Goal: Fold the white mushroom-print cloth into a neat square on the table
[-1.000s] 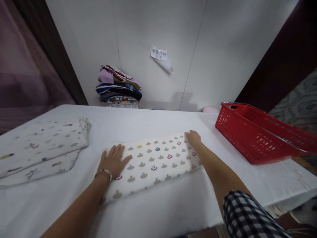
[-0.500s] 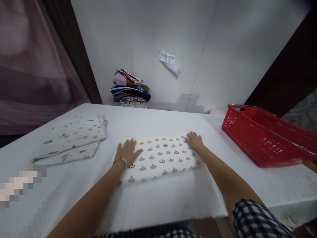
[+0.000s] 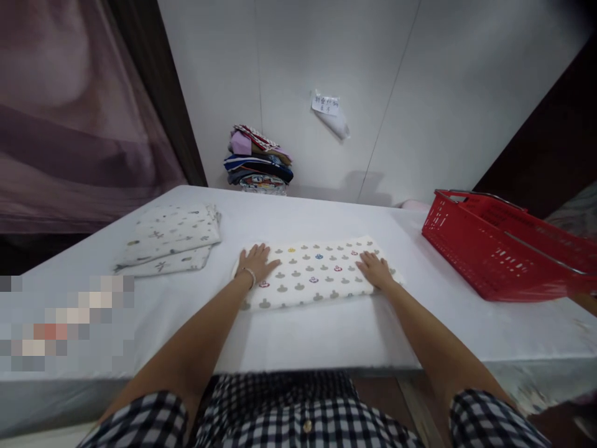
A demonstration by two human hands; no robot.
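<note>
A folded white cloth with small grey and coloured prints (image 3: 317,280) lies in the middle of the white table (image 3: 326,330). My left hand (image 3: 255,262) lies flat on its left end, fingers stretched out, a bracelet at the wrist. My right hand (image 3: 374,270) rests flat on its right part, fingers spread, palm down. Neither hand holds anything.
A second folded patterned cloth (image 3: 170,239) lies at the table's left. A red plastic basket (image 3: 504,246) stands at the right edge. A stack of folded coloured fabrics (image 3: 259,160) sits against the white wall, below a paper note (image 3: 325,104). A dark curtain (image 3: 69,124) hangs left.
My right hand has slid from the cloth's far right corner toward the near edge. The view has pulled back, so the table looks farther and my checked shirt shows.
</note>
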